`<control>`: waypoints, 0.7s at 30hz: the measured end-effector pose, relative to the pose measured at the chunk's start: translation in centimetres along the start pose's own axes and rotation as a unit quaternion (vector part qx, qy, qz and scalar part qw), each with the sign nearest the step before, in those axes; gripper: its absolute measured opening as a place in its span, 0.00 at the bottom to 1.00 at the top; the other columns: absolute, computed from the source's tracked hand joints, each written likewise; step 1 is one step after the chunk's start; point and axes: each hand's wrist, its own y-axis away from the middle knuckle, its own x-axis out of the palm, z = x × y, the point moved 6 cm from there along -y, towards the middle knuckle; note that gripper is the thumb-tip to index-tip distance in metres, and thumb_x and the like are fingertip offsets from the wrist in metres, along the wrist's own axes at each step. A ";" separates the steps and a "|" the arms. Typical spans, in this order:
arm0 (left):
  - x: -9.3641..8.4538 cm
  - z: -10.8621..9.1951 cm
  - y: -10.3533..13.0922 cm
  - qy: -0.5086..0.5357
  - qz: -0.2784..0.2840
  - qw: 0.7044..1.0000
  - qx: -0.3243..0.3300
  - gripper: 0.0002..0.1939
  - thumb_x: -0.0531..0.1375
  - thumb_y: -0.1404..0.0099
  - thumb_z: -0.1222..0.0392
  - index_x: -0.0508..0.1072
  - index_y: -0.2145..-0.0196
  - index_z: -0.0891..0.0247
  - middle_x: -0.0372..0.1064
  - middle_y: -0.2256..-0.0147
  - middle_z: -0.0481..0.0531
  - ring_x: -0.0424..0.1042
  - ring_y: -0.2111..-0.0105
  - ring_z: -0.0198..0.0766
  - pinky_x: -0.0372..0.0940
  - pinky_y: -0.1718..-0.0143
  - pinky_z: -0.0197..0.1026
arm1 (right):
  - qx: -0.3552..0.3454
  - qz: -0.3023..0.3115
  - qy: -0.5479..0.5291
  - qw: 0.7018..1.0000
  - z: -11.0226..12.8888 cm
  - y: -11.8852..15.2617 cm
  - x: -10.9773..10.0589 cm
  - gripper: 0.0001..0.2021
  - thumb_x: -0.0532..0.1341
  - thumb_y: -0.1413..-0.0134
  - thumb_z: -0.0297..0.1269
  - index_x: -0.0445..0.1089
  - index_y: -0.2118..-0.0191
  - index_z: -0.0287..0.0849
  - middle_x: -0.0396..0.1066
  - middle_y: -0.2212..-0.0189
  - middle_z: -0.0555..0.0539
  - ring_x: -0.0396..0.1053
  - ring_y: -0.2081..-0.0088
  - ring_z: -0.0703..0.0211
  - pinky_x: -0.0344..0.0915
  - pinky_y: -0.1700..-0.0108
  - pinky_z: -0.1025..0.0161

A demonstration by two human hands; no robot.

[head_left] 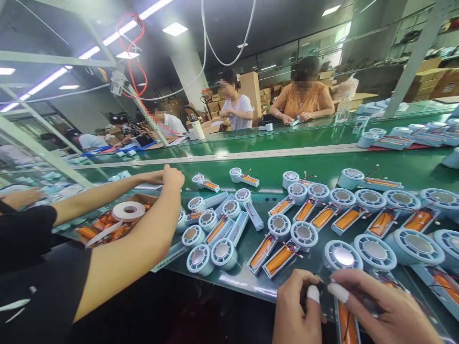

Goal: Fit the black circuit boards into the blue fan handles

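At the lower right, my left hand (299, 306) and my right hand (383, 306) come together, both closed in a pinch, with white covers on the thumbs. Between the fingertips is a small dark piece that looks like a wire end; its exact form is hidden. Just below them, partly covered by my right hand, lies an orange battery (346, 322) in a light blue handle. Beyond my fingers sits a round light blue fan head (343, 255) with a silver disc at its centre. A similar fan head (375, 252) stands beside it.
Several handheld fan bodies (279, 225) with orange batteries and thin wires cover the dark bench. At left, a co-worker's arms (143, 239) reach across a box of orange batteries and a white tape roll (129, 210). A green conveyor (251, 160) runs behind; other people sit beyond it.
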 end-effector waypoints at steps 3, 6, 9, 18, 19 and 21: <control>-0.2 -0.6 -0.2 0.022 0.022 1.000 -0.003 0.09 0.55 0.31 0.57 0.73 0.59 0.60 0.73 0.68 0.51 0.72 0.74 0.37 0.68 0.74 0.36 | 0.013 0.015 -0.023 1.000 1.1 -0.6 -0.1 0.08 0.59 0.34 0.37 0.77 0.56 0.49 0.81 0.63 0.50 0.81 0.64 0.59 0.76 0.63 0.72; -0.3 -1.1 -0.5 0.020 0.064 0.998 -0.019 0.11 0.52 0.30 0.58 0.73 0.60 0.61 0.72 0.68 0.52 0.71 0.75 0.35 0.65 0.75 0.35 | 0.053 0.018 -0.040 0.998 1.8 -0.9 -0.1 0.10 0.57 0.33 0.33 0.77 0.56 0.47 0.80 0.61 0.47 0.80 0.62 0.58 0.76 0.60 0.68; -0.5 -1.3 -0.8 0.016 0.072 0.997 -0.032 0.12 0.52 0.30 0.55 0.74 0.58 0.62 0.70 0.72 0.49 0.69 0.76 0.36 0.64 0.75 0.35 | 0.078 0.004 -0.042 0.996 2.0 -0.7 -0.2 0.11 0.56 0.34 0.31 0.76 0.57 0.46 0.79 0.62 0.47 0.79 0.62 0.58 0.75 0.60 0.66; 0.2 -2.1 -1.1 0.002 0.100 0.995 -0.025 0.20 0.53 0.29 0.43 0.76 0.59 0.61 0.70 0.73 0.49 0.68 0.76 0.36 0.62 0.77 0.34 | 0.019 0.008 0.025 0.999 1.8 0.5 0.4 0.11 0.53 0.31 0.28 0.72 0.56 0.45 0.76 0.61 0.45 0.75 0.59 0.54 0.74 0.58 0.60; 0.3 -2.2 -1.1 -0.005 0.108 0.994 -0.021 0.19 0.54 0.29 0.44 0.76 0.59 0.61 0.72 0.71 0.50 0.70 0.74 0.37 0.62 0.77 0.34 | 0.013 0.011 0.033 0.999 1.8 0.6 0.5 0.11 0.52 0.31 0.28 0.71 0.56 0.45 0.75 0.61 0.44 0.75 0.59 0.54 0.74 0.58 0.59; 0.4 -2.2 -1.2 -0.015 0.114 0.993 -0.015 0.18 0.55 0.29 0.45 0.76 0.59 0.61 0.74 0.67 0.53 0.72 0.72 0.38 0.62 0.77 0.34 | 0.016 0.018 0.038 0.999 1.8 0.7 0.7 0.11 0.51 0.30 0.29 0.71 0.56 0.45 0.74 0.60 0.44 0.74 0.60 0.54 0.73 0.59 0.59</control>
